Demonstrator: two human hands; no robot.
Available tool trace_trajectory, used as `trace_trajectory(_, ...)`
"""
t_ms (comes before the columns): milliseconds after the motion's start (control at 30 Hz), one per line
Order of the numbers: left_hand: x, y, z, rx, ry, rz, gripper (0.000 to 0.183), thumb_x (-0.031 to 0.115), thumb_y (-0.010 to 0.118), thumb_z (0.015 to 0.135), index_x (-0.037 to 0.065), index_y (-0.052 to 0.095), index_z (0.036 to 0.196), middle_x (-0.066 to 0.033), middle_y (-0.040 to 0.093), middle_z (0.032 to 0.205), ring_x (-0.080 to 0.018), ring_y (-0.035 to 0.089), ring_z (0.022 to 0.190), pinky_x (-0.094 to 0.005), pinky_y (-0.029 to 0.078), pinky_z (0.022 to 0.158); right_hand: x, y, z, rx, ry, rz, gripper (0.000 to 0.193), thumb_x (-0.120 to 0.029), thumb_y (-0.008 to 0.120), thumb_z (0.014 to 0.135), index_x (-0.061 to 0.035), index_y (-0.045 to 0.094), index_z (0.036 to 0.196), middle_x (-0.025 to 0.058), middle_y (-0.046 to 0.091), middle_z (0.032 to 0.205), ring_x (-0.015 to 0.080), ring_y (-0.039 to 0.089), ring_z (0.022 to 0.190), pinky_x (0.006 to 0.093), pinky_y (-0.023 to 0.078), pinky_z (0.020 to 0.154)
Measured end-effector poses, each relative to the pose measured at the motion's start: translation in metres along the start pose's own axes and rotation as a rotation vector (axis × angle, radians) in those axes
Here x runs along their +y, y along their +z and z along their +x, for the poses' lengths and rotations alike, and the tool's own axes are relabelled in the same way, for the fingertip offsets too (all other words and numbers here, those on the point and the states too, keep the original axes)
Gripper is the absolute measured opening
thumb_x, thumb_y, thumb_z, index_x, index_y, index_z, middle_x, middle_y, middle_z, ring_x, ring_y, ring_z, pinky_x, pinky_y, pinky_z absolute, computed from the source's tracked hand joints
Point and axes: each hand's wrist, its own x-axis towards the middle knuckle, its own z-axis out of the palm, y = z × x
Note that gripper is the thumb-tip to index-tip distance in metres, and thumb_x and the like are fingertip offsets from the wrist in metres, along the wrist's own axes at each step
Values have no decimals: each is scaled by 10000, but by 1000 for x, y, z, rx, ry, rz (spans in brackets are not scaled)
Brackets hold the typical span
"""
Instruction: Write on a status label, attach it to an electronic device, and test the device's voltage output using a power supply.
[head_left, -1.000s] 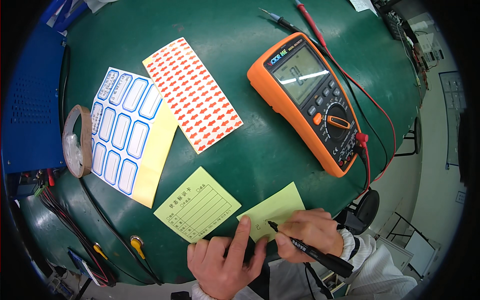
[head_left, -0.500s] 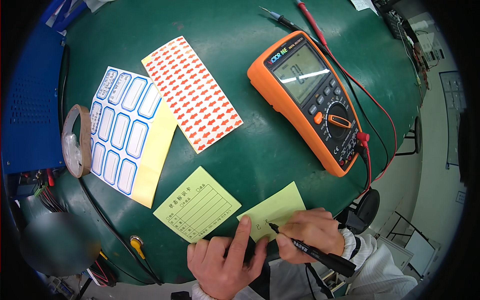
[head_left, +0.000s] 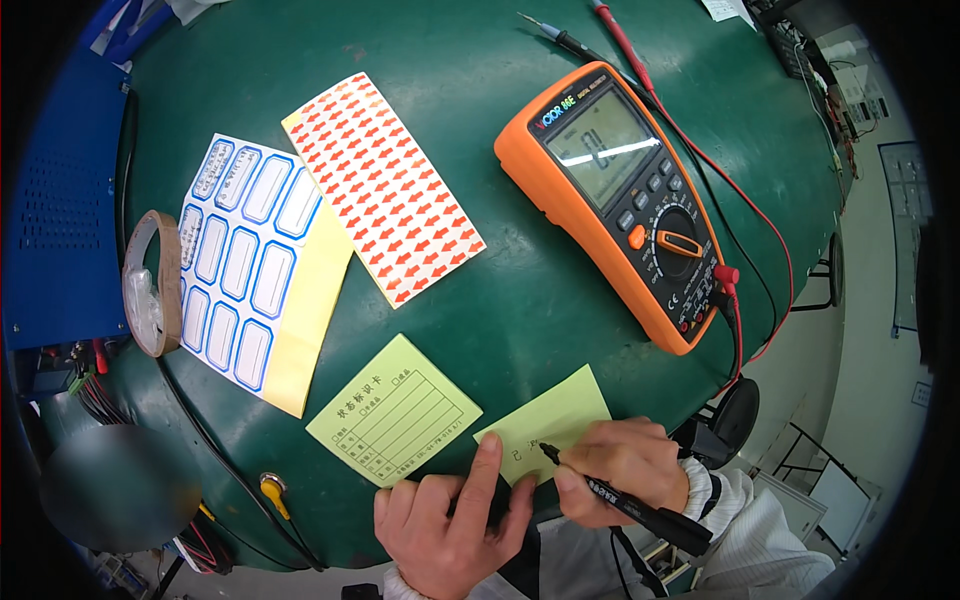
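My right hand (head_left: 618,478) is closed round a black marker pen (head_left: 640,512), its tip on a small yellow-green paper slip (head_left: 573,408). Dark handwritten strokes show beside the tip. My left hand (head_left: 452,520) presses the slip's left corner to the table with the index fingertip. Its thumb rests at the slip's lower edge, apart from the index finger, and the other fingers are bent. Just left of the slip lies a yellow-green card stack (head_left: 425,400) printed with a form table; its lower edge reaches my left fingers.
An orange digital multimeter (head_left: 560,170) with red and black leads lies at the right. White label sheets with blue frames (head_left: 238,262) and a red-arrow sticker sheet (head_left: 385,190) lie at the left, near a tape roll (head_left: 170,285). A blue perforated metal box (head_left: 65,200) stands far left.
The pen tip has shifted slightly right, and more strokes stand on the slip. My left hand stays in place.
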Motion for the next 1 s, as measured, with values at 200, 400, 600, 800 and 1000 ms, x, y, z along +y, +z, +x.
trace_trajectory(200, -1, -1, 0, -10, -9, 7, 513, 319, 795, 745, 120, 701, 1208, -20, 395, 685, -212, 395, 583, -358, 303, 553, 1, 3, 1, 30, -3, 5, 177, -52, 718, 793, 16, 591, 896, 118, 627, 655, 235, 629, 488, 306, 492, 438)
trace_trajectory(400, 0, 1, 1, -14, -10, -5, 513, 316, 797, 742, 120, 702, 1207, -21, 400, 686, -215, 402, 583, -363, 307, 554, 1, -1, 3, 40, 24, 44, 175, -71, 718, 805, 9, 590, 894, 116, 624, 653, 229, 614, 473, 306, 469, 424)
trace_trajectory(600, 1, -2, 0, -11, -10, 4, 503, 321, 796, 744, 118, 706, 1195, -22, 402, 684, -215, 404, 584, -366, 307, 552, 1, -9, 4, 45, 34, 91, 188, -96, 727, 814, 3, 598, 908, 105, 624, 665, 204, 597, 467, 295, 448, 416)
trace_trajectory(800, 3, -1, -1, -9, -21, 41, 512, 360, 818, 726, 121, 712, 1167, -22, 409, 686, -213, 404, 586, -366, 308, 549, 7, -8, 3, -26, -46, 29, 186, -101, 725, 805, -5, 599, 903, 94, 620, 679, 213, 580, 458, 303, 456, 421)
trace_trajectory(1000, 3, 4, 1, 3, -13, 36, 533, 362, 834, 715, 125, 706, 1175, -25, 410, 696, -216, 405, 592, -369, 311, 552, 7, -7, -5, 23, -6, -6, 201, -100, 744, 782, -14, 610, 906, 103, 629, 691, 222, 597, 473, 301, 472, 439)
